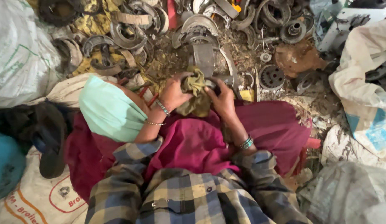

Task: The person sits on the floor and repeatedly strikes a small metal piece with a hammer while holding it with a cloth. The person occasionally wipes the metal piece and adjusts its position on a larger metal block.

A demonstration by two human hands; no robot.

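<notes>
Centre frame, over the lap: left hand and right hand both clench an olive rag, bunched around a metal part to grip and wipe it.

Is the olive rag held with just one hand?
No, both the left hand and the right hand grip the olive rag from either side.

Plaid blue-yellow shirt sleeves, maroon garment over lap, bangles on both wrists
</notes>
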